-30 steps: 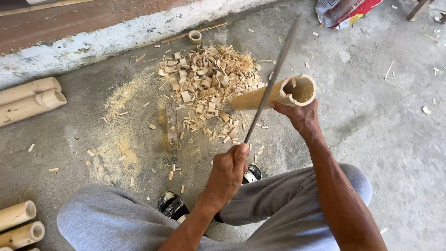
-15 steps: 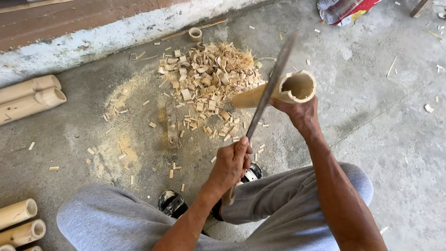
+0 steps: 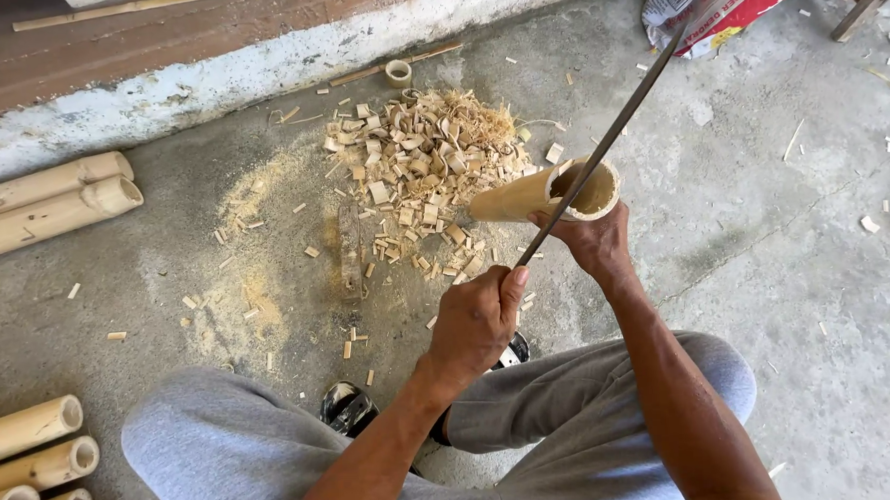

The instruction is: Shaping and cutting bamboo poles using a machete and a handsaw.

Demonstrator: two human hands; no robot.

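One short bamboo tube [image 3: 543, 192] and one long blade [image 3: 601, 145] are in hand. Two bamboo poles [image 3: 48, 202] lie on the floor [image 3: 785, 235] by its left edge near the wall, and at least four more [image 3: 29, 463] sit at its lower left corner. One heap of chips [image 3: 426, 161] lies near the floor's far edge.

The left hand [image 3: 475, 324] is clenched around the blade's handle, thumb up along it. The right hand [image 3: 593, 239] is clamped on the tube from below, near its open end. The tube is tilted with its far end down by the chips, just beyond both hands, and the blade crosses its open mouth.
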